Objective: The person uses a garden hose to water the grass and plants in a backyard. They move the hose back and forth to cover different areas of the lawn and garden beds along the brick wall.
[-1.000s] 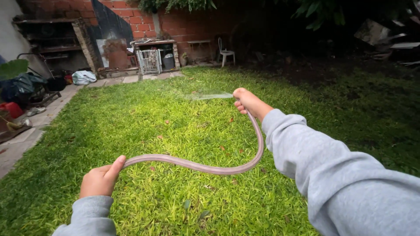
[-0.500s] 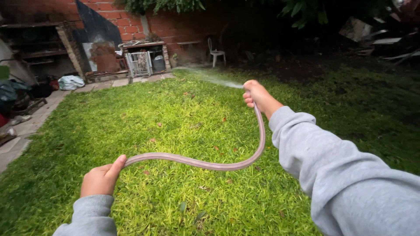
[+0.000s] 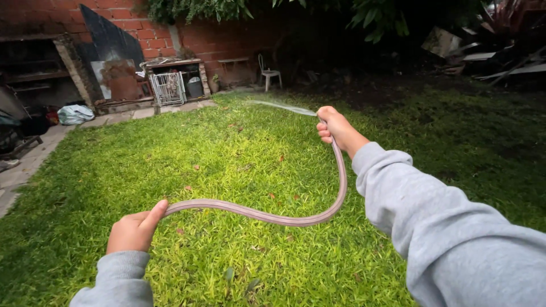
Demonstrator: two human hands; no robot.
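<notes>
A pinkish-grey garden hose [image 3: 267, 216] curves between my two hands above the lawn [image 3: 187, 153]. My right hand [image 3: 334, 127], arm stretched forward in a grey sleeve, is closed around the hose's end. A thin spray of water [image 3: 278, 106] shoots from that end to the left over the grass. My left hand [image 3: 135, 229], low at the left, grips the hose further back with the thumb lying along it.
A red brick wall [image 3: 216, 40] runs across the back, with a brick grill and wire rack [image 3: 168, 86], a white chair [image 3: 268, 72] and a paved strip [image 3: 28, 162] on the left. Dark soil and debris lie at the back right.
The view has drifted right. The spray, first pointing left and low, now reaches farther toward the back of the lawn. My right hand rose slightly; my left hand stayed put.
</notes>
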